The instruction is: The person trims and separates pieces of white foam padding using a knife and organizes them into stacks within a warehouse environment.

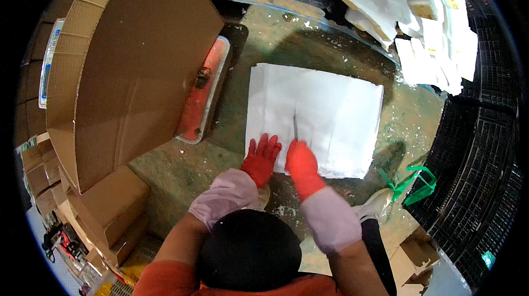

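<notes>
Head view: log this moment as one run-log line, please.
left hand: gloved, spread on white sheet near edge | right hand: gloved, closed on thin-bladed tool | far right: piled white pieces

L hand flat, R hand curled in a fist, just beside each other.
L forearm slants fwd & inward, fingers apart, pointing fwd; R forearm slants inward too, finger wrap hard to tell w/ blur. Both hands gloved red.

Mottled green-brown floor: white sheet, red pale-rimmed tray, scattered white crumbs.
</notes>
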A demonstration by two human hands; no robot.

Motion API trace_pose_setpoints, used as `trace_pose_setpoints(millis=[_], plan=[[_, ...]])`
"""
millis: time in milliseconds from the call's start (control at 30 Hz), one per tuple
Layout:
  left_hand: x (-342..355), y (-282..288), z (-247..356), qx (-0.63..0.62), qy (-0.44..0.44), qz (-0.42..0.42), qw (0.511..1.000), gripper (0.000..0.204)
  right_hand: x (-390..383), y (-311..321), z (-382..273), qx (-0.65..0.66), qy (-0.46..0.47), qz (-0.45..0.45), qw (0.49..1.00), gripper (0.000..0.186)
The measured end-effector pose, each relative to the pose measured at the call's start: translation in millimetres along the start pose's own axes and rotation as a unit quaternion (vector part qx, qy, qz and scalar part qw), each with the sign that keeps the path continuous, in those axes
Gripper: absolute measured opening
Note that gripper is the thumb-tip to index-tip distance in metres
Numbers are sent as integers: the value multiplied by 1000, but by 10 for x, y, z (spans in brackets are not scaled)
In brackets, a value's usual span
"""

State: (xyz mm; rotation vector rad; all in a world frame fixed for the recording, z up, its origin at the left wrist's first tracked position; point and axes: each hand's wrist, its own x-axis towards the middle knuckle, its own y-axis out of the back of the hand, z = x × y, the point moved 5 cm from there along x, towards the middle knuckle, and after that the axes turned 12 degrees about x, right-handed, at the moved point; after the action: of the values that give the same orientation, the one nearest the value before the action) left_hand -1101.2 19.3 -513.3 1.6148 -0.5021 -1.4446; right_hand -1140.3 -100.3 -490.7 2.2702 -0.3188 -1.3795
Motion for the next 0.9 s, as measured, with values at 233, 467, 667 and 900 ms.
trace_pose_setpoints(millis=[233,467,667,900], plan=[[49,-41,12,-26,-7,66,997,51,-1039,-639,905,-71,29,-26,997,16],[90,120,163,-38,6,62,997,65,-1781,-740,1398,-9,85,53,995,34],[-56,418,-36,-130,16,43,990,92,-1378,40,1525,22,-9,129,991,46],[9,169,-632,-439,276,318,794,85,-382,1781,1870,50,90,439,893,64]])
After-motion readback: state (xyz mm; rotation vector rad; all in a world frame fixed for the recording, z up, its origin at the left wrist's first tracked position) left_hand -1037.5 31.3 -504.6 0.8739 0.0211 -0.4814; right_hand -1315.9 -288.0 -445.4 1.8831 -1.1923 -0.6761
